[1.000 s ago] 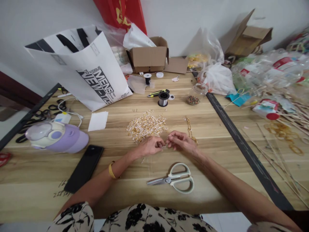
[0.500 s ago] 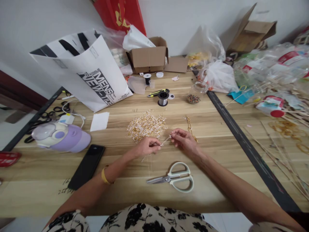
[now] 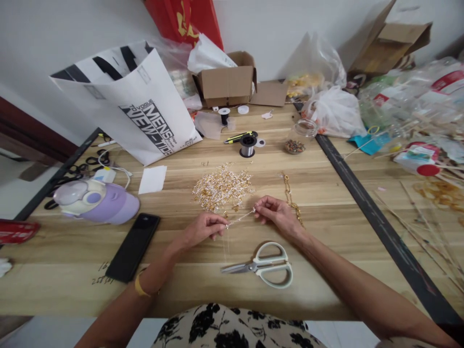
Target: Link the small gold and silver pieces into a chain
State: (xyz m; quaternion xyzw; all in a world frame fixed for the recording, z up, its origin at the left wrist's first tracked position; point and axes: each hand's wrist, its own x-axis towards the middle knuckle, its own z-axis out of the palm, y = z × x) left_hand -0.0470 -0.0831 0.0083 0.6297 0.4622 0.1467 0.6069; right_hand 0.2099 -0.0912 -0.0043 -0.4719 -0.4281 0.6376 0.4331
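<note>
A thin silvery chain (image 3: 239, 219) is stretched between my two hands, just in front of a heap of gold and silver chain pieces (image 3: 222, 188). My left hand (image 3: 205, 228) pinches its left end between thumb and fingers. At the other end, my right hand (image 3: 273, 211) has its fingertips closed on the chain. A gold chain (image 3: 288, 193) lies on the wood beside my right hand, partly hidden behind it. Closer to my body rest scissors (image 3: 259, 266) with pale handles, touched by neither hand.
Left of my arm are a black phone (image 3: 133, 247) and a purple bottle (image 3: 105, 203). Farther back stand a wire spool (image 3: 247, 146), a utility knife (image 3: 239, 137), a jar of beads (image 3: 295, 145) and a white bag (image 3: 134, 106). Plastic bottles and sticks crowd the right.
My left hand has moved left and slightly down, away from my right hand, so a longer stretch of chain shows between them. The whole view has shifted a little.
</note>
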